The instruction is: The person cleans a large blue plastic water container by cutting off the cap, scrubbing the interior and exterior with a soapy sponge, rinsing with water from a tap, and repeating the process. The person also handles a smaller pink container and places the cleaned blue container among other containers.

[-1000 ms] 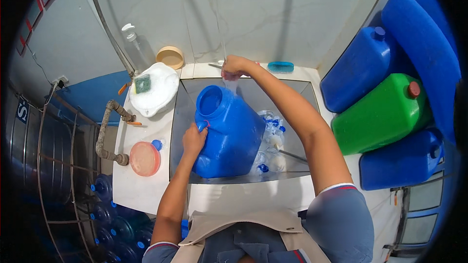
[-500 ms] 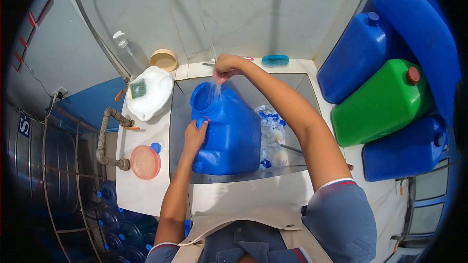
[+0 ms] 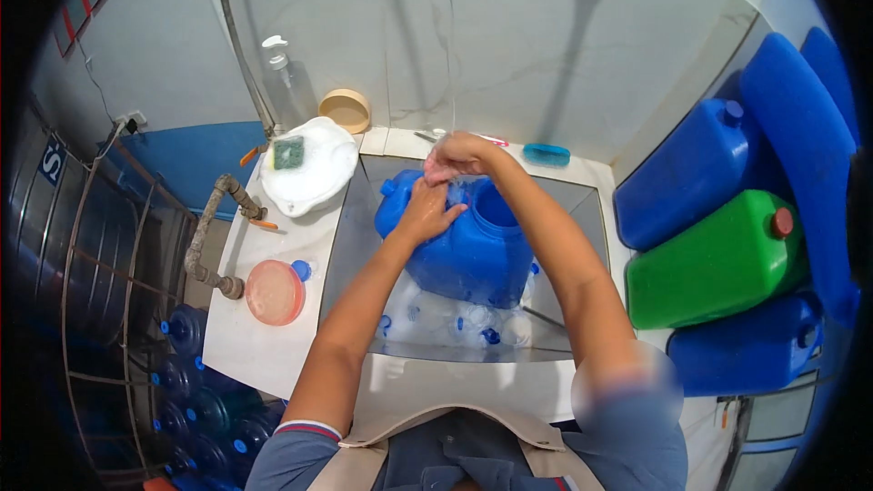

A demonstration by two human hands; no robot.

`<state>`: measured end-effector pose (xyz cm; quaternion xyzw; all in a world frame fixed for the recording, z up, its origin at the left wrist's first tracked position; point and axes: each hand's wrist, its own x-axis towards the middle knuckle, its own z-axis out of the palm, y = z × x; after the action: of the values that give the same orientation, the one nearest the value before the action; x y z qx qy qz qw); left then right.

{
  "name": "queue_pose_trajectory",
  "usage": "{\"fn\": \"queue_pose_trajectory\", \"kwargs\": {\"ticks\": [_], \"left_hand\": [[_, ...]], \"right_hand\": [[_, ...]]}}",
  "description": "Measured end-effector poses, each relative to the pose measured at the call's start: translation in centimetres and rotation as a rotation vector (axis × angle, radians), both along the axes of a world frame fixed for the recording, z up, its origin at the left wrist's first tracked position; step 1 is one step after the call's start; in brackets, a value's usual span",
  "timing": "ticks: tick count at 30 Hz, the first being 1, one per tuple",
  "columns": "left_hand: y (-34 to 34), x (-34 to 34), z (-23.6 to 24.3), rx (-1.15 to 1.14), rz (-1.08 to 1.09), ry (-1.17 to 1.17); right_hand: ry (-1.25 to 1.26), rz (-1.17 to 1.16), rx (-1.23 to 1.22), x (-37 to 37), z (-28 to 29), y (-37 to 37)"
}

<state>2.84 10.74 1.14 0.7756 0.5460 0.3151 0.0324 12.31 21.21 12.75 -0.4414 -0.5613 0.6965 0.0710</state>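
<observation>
A blue plastic jerrycan (image 3: 473, 264) stands in the sink (image 3: 350, 259), its wide round mouth uncapped on the right and a small spout on the left. Over the handle at its top lies my left hand (image 3: 432, 211), fingers gripping it and thumb pointing right. My right hand (image 3: 455, 158) is bent down at the jerrycan's far side, close to the left fingertips. A thin stream of water (image 3: 452, 55) falls onto it. Its fingers are curled together, and splashing water hides what they hold, if anything. Clear bottles with blue caps (image 3: 473, 320) lie in the suds below.
On the left counter are a white foamy basin (image 3: 314, 182) with a green sponge (image 3: 289, 153), a pump bottle (image 3: 289, 86) and a pink round container (image 3: 275, 293). A blue brush (image 3: 546, 155) lies behind the sink. Blue and green jerrycans (image 3: 709, 264) line the right side.
The jerrycan has been turned, so its mouth now faces right and its spout left. My left hand has moved from beside the mouth to the handle. The view has shifted.
</observation>
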Motion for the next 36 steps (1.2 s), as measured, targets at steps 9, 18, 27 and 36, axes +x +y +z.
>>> {"fn": "queue_pose_trajectory", "kwargs": {"ticks": [9, 18, 27, 36], "left_hand": [[1.8, -0.3, 3.1, -0.126, -0.389, -0.034], [0.8, -2.1, 4.3, -0.955, -0.197, -0.2], [-7.1, -3.1, 0.3, -0.923, 0.286, -1.294], [-11.1, -3.3, 0.9, -0.864, 0.256, -1.085]], "right_hand": [[-0.089, 0.098, 0.267, 1.5, 2.8, 0.1], [-0.074, 0.062, 0.402, 1.4, 2.3, -0.3], [-0.019, -0.003, 0.466, 1.1, 0.9, 0.2], [-0.129, -0.061, 0.403, 0.9, -0.3, -0.8]]}}
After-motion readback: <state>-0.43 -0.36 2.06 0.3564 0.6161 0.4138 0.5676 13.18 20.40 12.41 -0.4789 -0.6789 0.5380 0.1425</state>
